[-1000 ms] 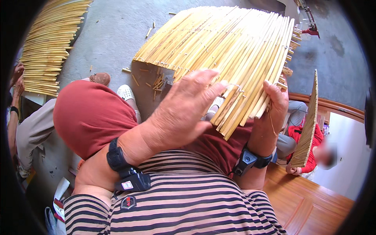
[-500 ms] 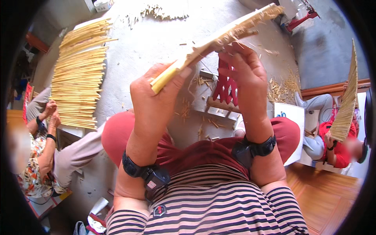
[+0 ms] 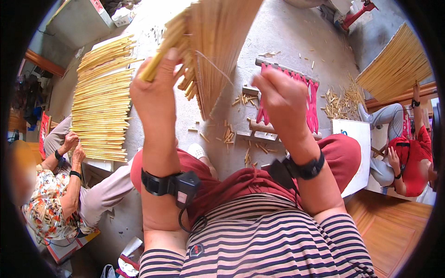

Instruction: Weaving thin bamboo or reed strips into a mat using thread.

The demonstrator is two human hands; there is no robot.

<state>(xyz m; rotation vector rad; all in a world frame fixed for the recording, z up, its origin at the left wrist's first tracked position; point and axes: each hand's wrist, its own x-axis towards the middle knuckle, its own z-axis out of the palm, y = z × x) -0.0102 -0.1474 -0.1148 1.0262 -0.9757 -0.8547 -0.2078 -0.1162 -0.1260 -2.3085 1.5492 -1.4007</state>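
Observation:
My left hand point(image 3: 155, 85) is closed around one edge of a mat of straw-coloured stalks point(image 3: 220, 44), which hangs tilted in front of me, its top cut off by the picture's edge. Cut stalk ends stick out beside my fingers. A thin loose thread point(image 3: 215, 67) trails from the mat's near side. To the right, apart from the mat, my right hand point(image 3: 282, 92) is curled with fingers pressed together and slightly blurred; whatever it may hold is hidden. Behind it stands a low stool-like frame with crossed pink straps point(image 3: 313, 104).
Short stalk pieces point(image 3: 336, 104) litter the floor. At left a co-worker's hands point(image 3: 74, 143) work at a wide stalk mat point(image 3: 102, 102). At right another person in red point(image 3: 415, 160) holds up a mat point(image 3: 394, 67). A white board point(image 3: 350, 148) stands by my right knee.
The mat, seen nearly edge-on before, now hangs with its broad face showing. My left hand has moved left and my right hand has come away from the mat. The right co-worker's mat has turned.

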